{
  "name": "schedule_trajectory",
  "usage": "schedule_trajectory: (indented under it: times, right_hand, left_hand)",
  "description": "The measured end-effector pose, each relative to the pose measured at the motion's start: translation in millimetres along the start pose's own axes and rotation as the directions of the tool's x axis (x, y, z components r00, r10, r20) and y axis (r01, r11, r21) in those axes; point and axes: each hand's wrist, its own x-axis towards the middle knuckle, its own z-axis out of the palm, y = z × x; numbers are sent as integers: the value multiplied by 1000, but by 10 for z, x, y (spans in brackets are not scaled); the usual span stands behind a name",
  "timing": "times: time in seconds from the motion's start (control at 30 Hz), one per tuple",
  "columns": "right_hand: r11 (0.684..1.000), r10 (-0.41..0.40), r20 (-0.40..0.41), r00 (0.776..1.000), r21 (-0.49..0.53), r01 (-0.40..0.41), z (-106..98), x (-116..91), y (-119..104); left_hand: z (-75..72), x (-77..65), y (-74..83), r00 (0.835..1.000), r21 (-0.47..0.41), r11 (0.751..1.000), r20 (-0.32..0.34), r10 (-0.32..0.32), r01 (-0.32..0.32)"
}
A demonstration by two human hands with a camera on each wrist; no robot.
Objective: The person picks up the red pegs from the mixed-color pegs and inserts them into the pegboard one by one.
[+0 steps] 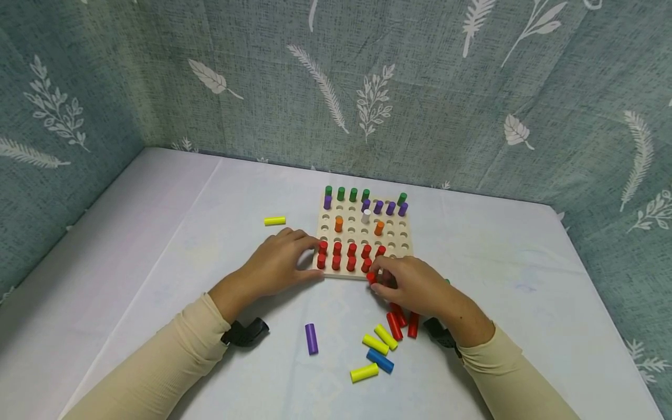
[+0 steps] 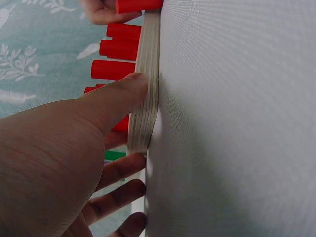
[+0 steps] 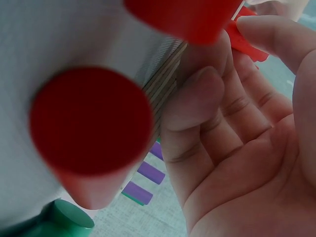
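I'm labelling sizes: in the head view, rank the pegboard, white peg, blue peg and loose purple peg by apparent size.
1. Pegboard
2. Blue peg and loose purple peg: too alike to rank
3. White peg

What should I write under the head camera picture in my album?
A left hand touches the wooden pegboard while a right hand pinches a red peg at its near edge.

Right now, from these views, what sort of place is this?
Probably a tabletop set up for hands-on recording: a white-covered table, leaf-patterned fabric around its back and sides, and a wooden pegboard with colored pegs.
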Motion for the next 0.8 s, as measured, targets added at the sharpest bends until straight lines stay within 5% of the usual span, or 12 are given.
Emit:
schedule_trajectory:
  times: [0.8]
  right_hand:
    - [997, -25, 5, 1000, 71, 25, -22, -9, 52]
  left_hand:
    - [8, 12, -2, 1000, -10, 1000, 18, -19, 19]
